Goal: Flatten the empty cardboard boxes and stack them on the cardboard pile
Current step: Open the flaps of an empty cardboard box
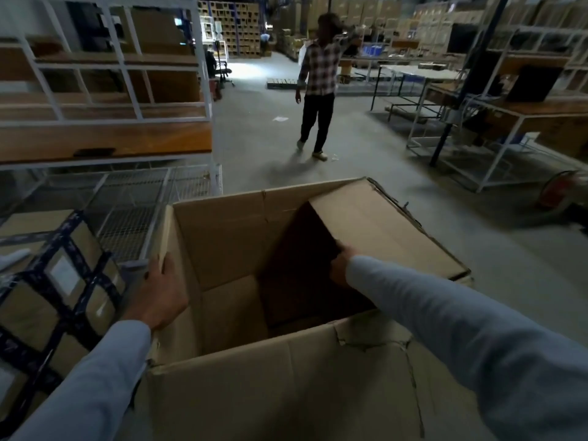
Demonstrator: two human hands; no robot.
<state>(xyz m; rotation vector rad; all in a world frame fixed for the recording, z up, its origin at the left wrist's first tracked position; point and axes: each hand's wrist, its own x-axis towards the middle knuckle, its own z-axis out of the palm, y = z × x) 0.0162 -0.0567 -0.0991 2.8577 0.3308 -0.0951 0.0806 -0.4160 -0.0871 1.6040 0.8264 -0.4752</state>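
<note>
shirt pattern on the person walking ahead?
Plaid check in light and dark tones on the shirt. Head view, the only one, shows it.

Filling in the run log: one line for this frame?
phase: pre-flatten | cardboard box: upright, open | left hand: grips box left edge | right hand: grips right flap
</note>
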